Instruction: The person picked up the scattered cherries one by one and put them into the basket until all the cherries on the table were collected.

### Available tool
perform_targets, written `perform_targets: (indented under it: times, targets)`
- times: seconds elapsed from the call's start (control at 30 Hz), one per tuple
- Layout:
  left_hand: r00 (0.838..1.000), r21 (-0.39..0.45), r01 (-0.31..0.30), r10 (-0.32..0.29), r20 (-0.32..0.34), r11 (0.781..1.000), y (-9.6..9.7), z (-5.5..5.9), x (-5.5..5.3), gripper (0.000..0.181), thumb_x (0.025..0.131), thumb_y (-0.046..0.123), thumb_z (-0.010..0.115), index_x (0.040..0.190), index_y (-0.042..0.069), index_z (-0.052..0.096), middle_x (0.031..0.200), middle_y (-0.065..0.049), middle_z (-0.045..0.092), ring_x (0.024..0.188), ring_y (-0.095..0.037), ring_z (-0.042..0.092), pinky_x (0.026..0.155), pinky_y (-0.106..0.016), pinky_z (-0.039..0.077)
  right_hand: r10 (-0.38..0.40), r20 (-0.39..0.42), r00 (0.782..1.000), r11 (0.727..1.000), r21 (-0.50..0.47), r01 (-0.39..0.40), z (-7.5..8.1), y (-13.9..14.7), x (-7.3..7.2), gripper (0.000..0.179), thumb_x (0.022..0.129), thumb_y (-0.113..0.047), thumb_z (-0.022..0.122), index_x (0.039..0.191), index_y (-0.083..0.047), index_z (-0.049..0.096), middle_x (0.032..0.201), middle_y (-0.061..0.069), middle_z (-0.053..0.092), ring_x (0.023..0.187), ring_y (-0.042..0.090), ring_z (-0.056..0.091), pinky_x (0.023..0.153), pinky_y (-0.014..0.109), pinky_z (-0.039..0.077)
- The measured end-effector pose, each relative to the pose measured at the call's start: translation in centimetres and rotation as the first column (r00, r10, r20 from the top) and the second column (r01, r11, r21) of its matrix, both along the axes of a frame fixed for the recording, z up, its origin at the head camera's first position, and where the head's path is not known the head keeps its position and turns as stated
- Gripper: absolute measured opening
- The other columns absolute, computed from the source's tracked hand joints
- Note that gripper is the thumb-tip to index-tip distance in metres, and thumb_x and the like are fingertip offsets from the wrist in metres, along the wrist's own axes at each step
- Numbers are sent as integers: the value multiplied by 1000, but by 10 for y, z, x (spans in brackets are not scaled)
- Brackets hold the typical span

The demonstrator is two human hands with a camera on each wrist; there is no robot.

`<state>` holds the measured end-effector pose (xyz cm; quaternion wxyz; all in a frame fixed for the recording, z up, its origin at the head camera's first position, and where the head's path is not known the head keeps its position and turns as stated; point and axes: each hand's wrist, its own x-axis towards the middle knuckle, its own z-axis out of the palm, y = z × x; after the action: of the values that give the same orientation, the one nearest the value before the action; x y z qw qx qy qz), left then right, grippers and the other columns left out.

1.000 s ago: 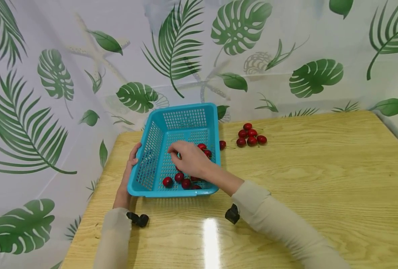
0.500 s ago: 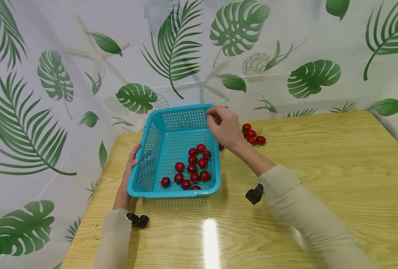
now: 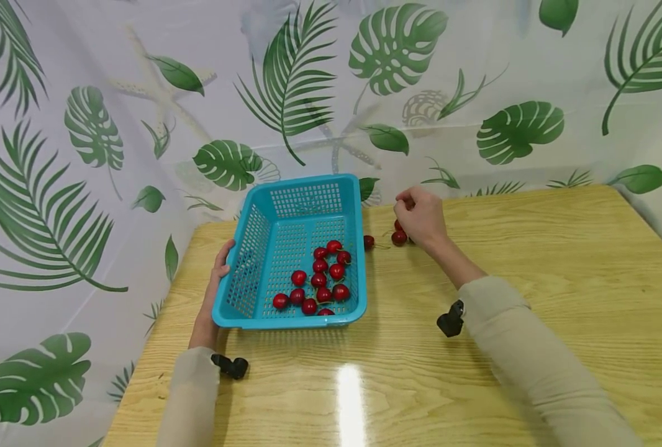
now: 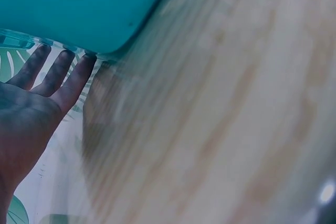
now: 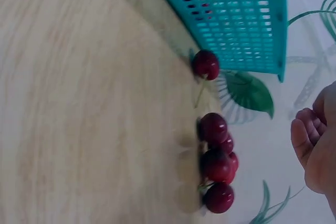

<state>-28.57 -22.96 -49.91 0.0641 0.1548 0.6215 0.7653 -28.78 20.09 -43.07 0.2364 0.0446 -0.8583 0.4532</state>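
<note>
On the table stands a blue plastic basket with several dark red cherries in its near right part. My left hand is at the basket's left side; in the left wrist view its fingers, fairly straight, touch the basket. My right hand hovers over a small pile of cherries right of the basket and hides most of them. In the right wrist view its fingers are loosely bent, apart from the pile, with nothing seen in them.
A single stemmed cherry lies close to the basket's right wall, between it and the pile. The wooden table extends right and forward. A leaf-printed cloth hangs behind the table and along its left side.
My right hand has left the basket's inside, crossed its right rim and moved right to the pile. One cherry near the basket's front shifted slightly. The left hand stayed put.
</note>
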Motion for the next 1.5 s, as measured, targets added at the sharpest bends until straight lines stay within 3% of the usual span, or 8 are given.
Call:
perform_targets:
  times: [0.1, 0.23, 0.43, 0.63, 0.83, 1.07, 1.3, 1.5]
  targets:
    - [998, -43, -22, 25, 56, 999, 11, 21, 15, 62, 98, 20, 28, 158, 24, 18, 162, -19, 8, 145, -28, 22, 112, -32, 25, 45, 116, 992, 996, 74, -53, -10, 2, 2, 22, 91, -5, 52, 100, 7, 68, 86, 20, 69, 73, 30, 62, 70, 40, 50]
    - [995, -51, -33, 38, 94, 998, 19, 33, 21, 67, 93, 6, 9, 159, 14, 7, 163, -21, 7, 145, -32, 19, 112, -34, 24, 108, 281, 954, 958, 226, -175, -21, -4, 6, 23, 93, -3, 53, 107, 8, 67, 98, 23, 70, 86, 34, 65, 78, 46, 53]
    - [994, -79, -41, 48, 97, 996, 23, 35, 21, 67, 93, 10, 12, 159, 18, 11, 163, -21, 8, 147, -36, 18, 115, -41, 21, 137, 411, 901, 880, 367, -302, -38, -14, 9, 25, 93, 1, 52, 108, 9, 69, 111, 24, 70, 102, 37, 66, 87, 48, 53]
    - [995, -85, -53, 59, 76, 995, 24, 29, 19, 68, 92, 10, 12, 159, 17, 11, 162, -22, 9, 144, -35, 22, 112, -41, 24, 79, 425, 902, 813, 496, -305, -48, -22, 10, 18, 93, 0, 52, 91, 4, 69, 87, 16, 66, 81, 26, 58, 71, 41, 51]
    - [995, -65, -46, 52, 83, 997, 21, 24, 18, 66, 94, 13, 13, 159, 21, 15, 162, -23, 8, 140, -28, 26, 110, -36, 26, 36, 418, 908, 784, 552, -285, -55, -25, 10, 22, 97, -2, 49, 91, 3, 70, 92, 17, 64, 89, 28, 59, 74, 42, 53]
    - [997, -60, -30, 34, 63, 998, 19, 27, 17, 65, 94, 13, 15, 159, 21, 15, 162, -23, 7, 140, -27, 27, 109, -35, 26, 32, 407, 913, 740, 604, -296, -56, -26, 12, 18, 97, 1, 49, 93, 5, 66, 92, 19, 61, 79, 30, 61, 68, 42, 55]
    - [996, -97, -36, 44, 77, 995, 17, 31, 24, 65, 95, 14, 13, 159, 17, 9, 164, -17, 9, 145, -37, 18, 109, -41, 27, 33, 418, 908, 746, 594, -300, -53, -24, 14, 16, 97, 2, 47, 94, 6, 62, 92, 20, 59, 75, 26, 56, 67, 41, 54]
    - [993, -67, -53, 59, 104, 996, 18, 32, 21, 66, 94, 11, 12, 160, 20, 11, 163, -19, 9, 145, -35, 20, 114, -43, 21, 24, 381, 924, 757, 596, -266, -48, -22, 10, 22, 102, -7, 44, 99, 8, 60, 93, 20, 57, 79, 32, 60, 70, 43, 56]
